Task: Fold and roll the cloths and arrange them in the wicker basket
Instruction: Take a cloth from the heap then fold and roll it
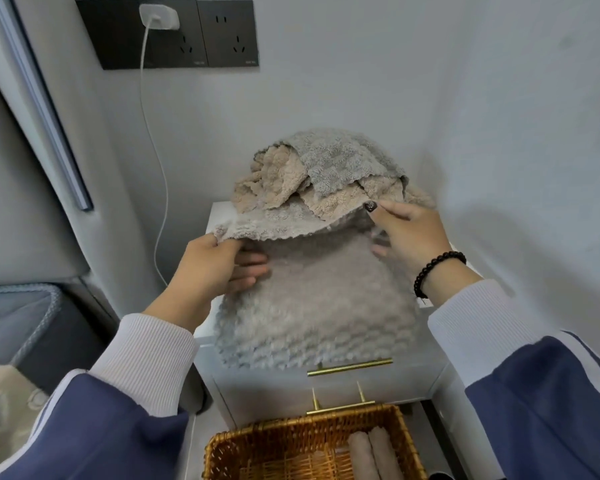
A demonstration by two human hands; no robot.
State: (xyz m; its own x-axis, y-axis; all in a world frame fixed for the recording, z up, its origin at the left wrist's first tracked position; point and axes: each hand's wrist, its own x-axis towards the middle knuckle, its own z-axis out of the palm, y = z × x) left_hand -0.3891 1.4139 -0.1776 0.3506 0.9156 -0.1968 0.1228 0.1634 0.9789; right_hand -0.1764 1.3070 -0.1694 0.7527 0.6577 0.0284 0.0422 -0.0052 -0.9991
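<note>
A fluffy grey cloth (pixel 312 306) lies over the white nightstand (pixel 219 209), its near edge hanging over the front. My left hand (pixel 215 265) pinches its far left corner and lifts it. My right hand (pixel 409 233) pinches the far right edge, thumb on top. Behind, a loose heap of beige and grey cloths (pixel 326 171) rests against the wall. Below, the wicker basket (pixel 291 441) holds two rolled beige cloths (pixel 371 455) at its right side.
Gold drawer handles (pixel 350 367) stick out from the nightstand front just above the basket. A white charger cable (pixel 153 161) hangs from the wall socket on the left. A padded bed edge (pixel 21 327) fills the left side.
</note>
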